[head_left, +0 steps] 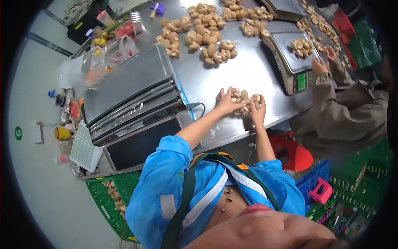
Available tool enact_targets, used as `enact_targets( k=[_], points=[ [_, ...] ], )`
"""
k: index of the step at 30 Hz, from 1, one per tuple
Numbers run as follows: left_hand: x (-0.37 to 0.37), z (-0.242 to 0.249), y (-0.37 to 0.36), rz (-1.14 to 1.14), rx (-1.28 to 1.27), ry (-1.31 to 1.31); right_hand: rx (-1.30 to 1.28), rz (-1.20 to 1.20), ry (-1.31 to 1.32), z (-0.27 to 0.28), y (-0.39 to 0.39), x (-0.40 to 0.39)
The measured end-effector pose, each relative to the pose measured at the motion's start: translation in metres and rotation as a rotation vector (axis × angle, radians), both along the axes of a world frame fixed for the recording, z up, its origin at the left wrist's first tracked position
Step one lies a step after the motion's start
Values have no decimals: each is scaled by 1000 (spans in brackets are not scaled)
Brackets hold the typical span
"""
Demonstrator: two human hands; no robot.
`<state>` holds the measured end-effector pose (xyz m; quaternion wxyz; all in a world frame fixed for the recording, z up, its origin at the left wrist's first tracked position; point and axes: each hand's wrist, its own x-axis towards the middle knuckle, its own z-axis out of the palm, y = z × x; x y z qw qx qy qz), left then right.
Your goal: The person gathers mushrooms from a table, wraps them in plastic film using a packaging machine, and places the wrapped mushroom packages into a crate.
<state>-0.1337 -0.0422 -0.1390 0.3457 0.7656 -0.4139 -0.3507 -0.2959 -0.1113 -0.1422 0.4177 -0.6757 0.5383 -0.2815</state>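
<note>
A small pile of brown-capped mushrooms (244, 96) with pale stems lies on the metal table in front of me. My left hand (227, 103) curves round its left side, thumb across the near edge and fingers at the far side. On the right, my right hand (258, 112) presses its fingers against the same pile. Together the two hands cup the mushrooms between them. Some of the pile's underside is hidden by my fingers. Farther up the table lie several more mushroom clusters (205, 35), the nearest one (219, 53) just beyond my hands.
To my left stands a sealing machine (137, 108) with a black cable (198, 106). A digital scale (290, 58) bearing mushrooms (302, 47) sits at right, by a co-worker's hands (321, 64). A red stool (292, 151) and green crates (108, 199) are below table level.
</note>
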Motion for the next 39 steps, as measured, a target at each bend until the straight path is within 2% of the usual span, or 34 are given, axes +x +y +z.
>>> enact_targets(
  k=[2, 3, 4, 6, 8, 10, 12, 14, 15, 16, 17, 18, 20, 22, 23, 24, 25, 26, 27, 28, 30, 31, 33, 34, 35, 36, 37, 38, 39],
  points=[
    [10, 30, 9, 69, -134, -55, -154, 40, -88, 24, 0, 18],
    [25, 58, 14, 100, -199, -102, -193, 40, -165, 46, 2, 35],
    [36, 82, 26, 134, -251, -141, -251, 77, -60, 79, 6, 54],
    [81, 103, 52, 250, -449, -284, -303, 185, -166, 130, 25, 106],
    [137, 134, 95, 384, -450, -364, -278, 338, -438, 130, 40, 174],
    [198, 140, 146, 520, -488, -448, -471, 469, -364, 139, 72, 244],
    [261, 128, 204, 604, -532, -440, -365, 567, -421, 137, 121, 310],
    [310, 121, 263, 685, -428, -357, -320, 672, -337, 125, 170, 366],
    [329, 124, 290, 713, -216, -366, -319, 674, -344, 132, 195, 382],
    [345, 124, 312, 733, 0, -370, -271, 710, -196, 138, 216, 395],
    [356, 127, 328, 728, 4, -369, -221, 742, -45, 143, 233, 405],
    [367, 129, 341, 711, 34, -344, -216, 736, -39, 148, 246, 411],
    [374, 124, 363, 684, 68, -306, -282, 743, 143, 153, 263, 418],
    [379, 123, 373, 719, -41, -283, -306, 755, 166, 150, 258, 416],
    [384, 123, 385, 711, -48, -280, -214, 804, 17, 149, 251, 407],
    [389, 121, 404, 571, -244, -392, -125, 850, -130, 149, 242, 396],
    [393, 120, 424, 428, -438, -499, -253, 915, -96, 151, 229, 380],
    [394, 139, 449, 178, -352, -659, -384, 980, -60, 154, 215, 362],
    [394, 165, 472, -70, -260, -815, -481, 1109, 176, 165, 203, 346],
    [397, 178, 488, -62, -269, -815, -572, 1230, 421, 176, 191, 333],
    [399, 189, 507, -615, 3, -1271, -1000, 1474, 512, 175, 173, 319],
    [399, 187, 508, -617, 4, -1270, -1073, 1591, 510, 179, 170, 317],
    [401, 176, 502, -673, -262, -1395, -1140, 1628, 450, 172, 173, 325],
    [400, 165, 496, -677, -261, -1397, -1205, 1668, 395, 166, 175, 329],
    [400, 150, 489, -657, -287, -1353, -1199, 1671, 391, 160, 180, 334],
    [399, 142, 480, -637, -313, -1312, -1165, 1628, 277, 154, 187, 336],
    [392, 133, 476, -533, -254, -1328, -1036, 1517, 178, 142, 191, 335],
    [386, 129, 476, -374, -267, -1218, -905, 1405, 84, 133, 198, 330],
    [372, 134, 477, -99, -392, -981, -668, 1178, -59, 131, 207, 323]
  ],
)
